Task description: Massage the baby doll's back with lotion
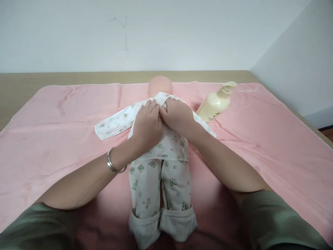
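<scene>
A baby doll [160, 85] lies stretched out with its head at the far end, dressed in a white printed baby shirt [171, 146] and matching trousers [147, 187] with turned-up cuffs. Both my hands meet on the shirt's upper chest, just below the neckline. My left hand [148, 123], with a silver bangle on its wrist, rests on the cloth with its fingers close together and the thumb side turned inward. Beside it, my right hand [178, 114] is curled around the cloth near the collar, touching the left. The bit of cloth between the fingertips is hidden.
A pink blanket [65, 128] with some creases covers most of the wooden surface [20, 86]. Right of the doll, a pale yellow pump bottle [214, 104] leans at a tilt by the right sleeve. A white wall [78, 38] rises behind.
</scene>
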`<state>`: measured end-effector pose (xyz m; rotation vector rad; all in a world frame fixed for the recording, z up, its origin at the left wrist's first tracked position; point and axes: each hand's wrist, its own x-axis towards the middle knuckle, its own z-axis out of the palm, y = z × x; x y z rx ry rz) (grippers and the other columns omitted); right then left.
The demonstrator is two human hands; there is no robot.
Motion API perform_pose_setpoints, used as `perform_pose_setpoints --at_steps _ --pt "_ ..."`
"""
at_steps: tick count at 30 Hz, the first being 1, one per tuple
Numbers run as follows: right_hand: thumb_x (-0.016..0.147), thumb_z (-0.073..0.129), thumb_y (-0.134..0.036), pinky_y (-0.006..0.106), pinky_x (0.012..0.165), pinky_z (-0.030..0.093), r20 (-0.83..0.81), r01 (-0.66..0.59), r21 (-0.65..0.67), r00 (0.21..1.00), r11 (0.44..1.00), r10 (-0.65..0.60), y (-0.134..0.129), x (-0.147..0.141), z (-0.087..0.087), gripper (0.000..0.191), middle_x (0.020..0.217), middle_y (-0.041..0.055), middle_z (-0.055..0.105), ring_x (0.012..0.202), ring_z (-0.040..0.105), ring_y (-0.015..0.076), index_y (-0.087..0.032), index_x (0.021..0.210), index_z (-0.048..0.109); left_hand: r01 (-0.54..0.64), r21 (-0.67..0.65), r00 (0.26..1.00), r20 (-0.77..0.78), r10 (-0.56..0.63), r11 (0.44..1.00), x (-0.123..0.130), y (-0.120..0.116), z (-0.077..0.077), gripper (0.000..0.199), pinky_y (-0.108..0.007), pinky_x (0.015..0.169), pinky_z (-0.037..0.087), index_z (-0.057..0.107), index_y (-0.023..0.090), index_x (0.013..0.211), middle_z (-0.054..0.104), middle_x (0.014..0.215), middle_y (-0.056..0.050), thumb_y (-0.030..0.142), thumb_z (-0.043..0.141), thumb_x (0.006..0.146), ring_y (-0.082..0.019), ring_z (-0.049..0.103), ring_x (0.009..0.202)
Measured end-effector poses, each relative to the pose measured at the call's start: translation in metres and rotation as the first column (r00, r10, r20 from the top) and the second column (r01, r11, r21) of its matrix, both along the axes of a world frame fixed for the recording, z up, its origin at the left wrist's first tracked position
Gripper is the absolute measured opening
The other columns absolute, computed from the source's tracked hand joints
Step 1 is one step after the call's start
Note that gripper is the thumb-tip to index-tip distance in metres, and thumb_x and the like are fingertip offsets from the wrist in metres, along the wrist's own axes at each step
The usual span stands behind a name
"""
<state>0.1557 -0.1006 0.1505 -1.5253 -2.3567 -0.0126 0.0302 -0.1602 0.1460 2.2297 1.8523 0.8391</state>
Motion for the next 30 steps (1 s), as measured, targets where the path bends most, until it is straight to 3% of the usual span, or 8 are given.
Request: perform_pose_setpoints --at_steps 5,10,14,17,22,26,30 --pt "0.094 0.038 -0.014 0.037 0.070 0.050 0.130 -0.101 0.064 0.987 0.993 0.092 -0.027 -0.001 0.009 0.031 0.081 0.0115 0.069 0.076 0.064 0.0250 -0.018 0.080 0.066 -0.011 -0.086 0.998 0.065 0.016 0.996 -0.013 0.019 -0.003 0.052 -0.055 0.128 0.029 0.053 0.009 0.141 0.049 0.157 -0.018 0.026 0.032 0.096 -0.034 0.040 0.150" --pt "0.094 0.042 -0.014 0.035 0.068 0.049 0.177 -0.055 0.140 0.984 0.989 0.030 -0.048 -0.007 0.012 0.025 0.078 0.0118 0.067 0.076 0.064 0.0242 -0.015 0.083 0.065 -0.069 -0.097 0.988 0.130 0.081 0.993 -0.023 0.036 -0.005 0.049 -0.054 0.127 0.031 0.059 0.016 0.133 0.057 0.149 -0.015 0.032 0.037 0.092 -0.034 0.046 0.145" --pt "0.098 0.038 -0.019 0.035 0.073 0.051 0.076 -0.049 0.105 0.996 0.993 0.041 -0.031 -0.005 0.003 0.031 0.083 0.0120 0.069 0.082 0.066 0.0246 -0.017 0.081 0.063 -0.099 -0.086 0.989 0.098 0.107 0.991 -0.017 0.030 -0.004 0.052 -0.055 0.126 0.031 0.056 0.009 0.135 0.056 0.148 -0.020 0.032 0.035 0.095 -0.035 0.047 0.143" --pt "0.101 0.036 -0.026 0.038 0.085 0.052 -0.011 -0.028 0.036 1.000 0.999 0.029 -0.012 -0.001 0.000 0.033 0.096 0.0135 0.072 0.094 0.067 0.0275 -0.015 0.093 0.066 -0.091 -0.033 0.992 0.081 0.094 0.995 -0.008 0.016 -0.004 0.050 -0.054 0.126 0.032 0.057 0.007 0.134 0.057 0.146 -0.022 0.030 0.031 0.098 -0.036 0.048 0.143" --pt "0.100 0.035 -0.025 0.039 0.097 0.048 -0.026 -0.056 -0.070 0.998 0.996 0.054 0.002 0.001 0.002 0.036 0.113 0.0176 0.072 0.108 0.064 0.0299 -0.008 0.108 0.065 -0.008 0.028 0.996 0.087 0.005 1.000 0.003 -0.001 -0.006 0.052 -0.053 0.129 0.029 0.054 0.008 0.141 0.052 0.155 -0.017 0.024 0.034 0.095 -0.032 0.040 0.152" --pt "0.101 0.034 -0.024 0.041 0.100 0.047 -0.035 -0.061 -0.051 0.998 0.997 0.059 0.002 -0.001 0.003 0.037 0.115 0.0184 0.072 0.111 0.063 0.0307 -0.006 0.110 0.065 -0.033 -0.041 0.982 0.185 0.040 0.999 -0.006 0.012 -0.006 0.054 -0.048 0.130 0.030 0.059 0.013 0.139 0.056 0.152 -0.012 0.023 0.037 0.091 -0.027 0.045 0.149" --pt "0.103 0.035 -0.030 0.044 0.107 0.045 -0.051 -0.047 -0.047 0.998 0.998 0.044 -0.007 -0.003 0.005 0.041 0.124 0.0189 0.070 0.117 0.061 0.0319 -0.005 0.118 0.064 -0.107 -0.122 0.963 0.234 0.133 0.987 -0.018 0.030 -0.007 0.060 -0.049 0.130 0.028 0.056 0.008 0.143 0.052 0.155 -0.016 0.030 0.038 0.090 -0.029 0.044 0.149"
